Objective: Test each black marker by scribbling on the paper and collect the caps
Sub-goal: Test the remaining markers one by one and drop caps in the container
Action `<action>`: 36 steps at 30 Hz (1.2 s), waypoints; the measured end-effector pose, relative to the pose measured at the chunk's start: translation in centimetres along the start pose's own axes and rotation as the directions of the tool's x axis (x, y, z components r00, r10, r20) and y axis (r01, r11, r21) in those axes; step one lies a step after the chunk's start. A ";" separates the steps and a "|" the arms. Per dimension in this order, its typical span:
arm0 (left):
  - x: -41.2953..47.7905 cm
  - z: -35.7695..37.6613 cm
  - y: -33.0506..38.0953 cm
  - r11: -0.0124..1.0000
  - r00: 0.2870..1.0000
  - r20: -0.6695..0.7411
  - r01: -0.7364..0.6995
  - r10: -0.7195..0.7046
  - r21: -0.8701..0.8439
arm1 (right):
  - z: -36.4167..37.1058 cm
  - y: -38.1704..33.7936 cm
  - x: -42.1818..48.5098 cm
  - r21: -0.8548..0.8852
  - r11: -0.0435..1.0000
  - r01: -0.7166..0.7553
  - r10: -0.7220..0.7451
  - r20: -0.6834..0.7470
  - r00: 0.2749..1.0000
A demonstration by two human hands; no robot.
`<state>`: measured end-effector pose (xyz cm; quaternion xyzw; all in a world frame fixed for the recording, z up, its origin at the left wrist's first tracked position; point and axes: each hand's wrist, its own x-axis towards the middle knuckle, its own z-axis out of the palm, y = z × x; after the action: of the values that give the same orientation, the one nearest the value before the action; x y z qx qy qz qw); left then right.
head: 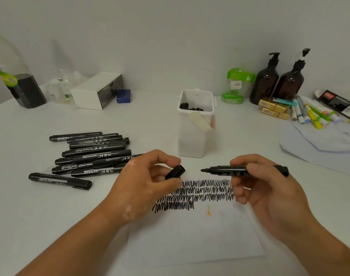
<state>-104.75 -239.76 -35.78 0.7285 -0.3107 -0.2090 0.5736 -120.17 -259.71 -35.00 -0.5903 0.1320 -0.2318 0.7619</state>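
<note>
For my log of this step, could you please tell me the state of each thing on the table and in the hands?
marker: uncapped, held level in right hand, tip pointing left.
cap: off, pinched in left hand.
pile: lying flat, seemingly capped.
tub: open, caps inside.
paper: flat, scribbled in rows.

black marker (86, 150), "Permanent Marker" printed upside-down

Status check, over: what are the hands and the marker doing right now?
Left hand pinches cap. Right hand holds uncapped marker, tip above paper. Nothing in the way.
</note>
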 end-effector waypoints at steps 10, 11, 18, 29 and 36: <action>-0.2 0.4 0.3 0.993 0.992 0.088 -0.082 0.089 -0.086 | 0.4 -0.3 -0.4 -0.037 0.999 0.034 -0.034 -0.008 0.999; -0.2 0.4 0.4 0.992 0.991 0.099 -0.084 0.093 -0.092 | 0.4 -0.3 -0.4 -0.040 0.999 0.034 -0.034 0.001 0.999; -0.6 0.8 0.4 0.982 0.986 0.138 -0.071 0.095 -0.173 | 0.7 -0.1 -0.8 -0.158 0.987 -0.001 0.023 0.138 0.990; -0.7 2.9 0.5 0.968 0.995 -0.032 -0.101 0.096 -0.229 | 3.2 0.4 -2.3 -0.364 0.920 0.145 -0.087 0.172 0.981; -1.5 4.0 0.8 0.929 0.993 -0.058 -0.117 0.104 -0.350 | 4.5 0.7 -3.1 -0.327 0.925 0.193 -0.165 0.114 0.980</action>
<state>-108.63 -241.69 -36.10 0.5991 -0.2974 -0.2146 0.7118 -120.49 -254.20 -34.72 -0.7305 0.0831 -0.2495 0.6303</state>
